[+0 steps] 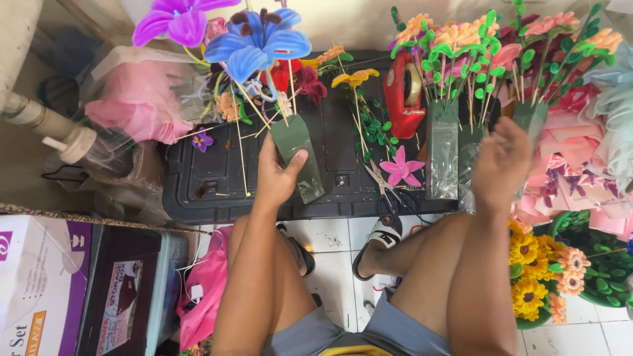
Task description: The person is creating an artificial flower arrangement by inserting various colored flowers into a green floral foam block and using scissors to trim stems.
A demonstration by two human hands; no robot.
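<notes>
On the black plastic lid [217, 178] amid artificial flowers, the left hand [277, 175] clamped a green foam block [298, 155] near its centre, while the right hand [502, 165] gripped another wrapped green block [531, 118] far right.

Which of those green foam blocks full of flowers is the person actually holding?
The leftmost green block, with the blue flower, gripped by the left hand. The other blocks stand unheld.

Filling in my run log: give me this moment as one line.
left hand: grips green foam block with blue flower | right hand: at green wrapped block of pink flowers | surface: black lid
</notes>
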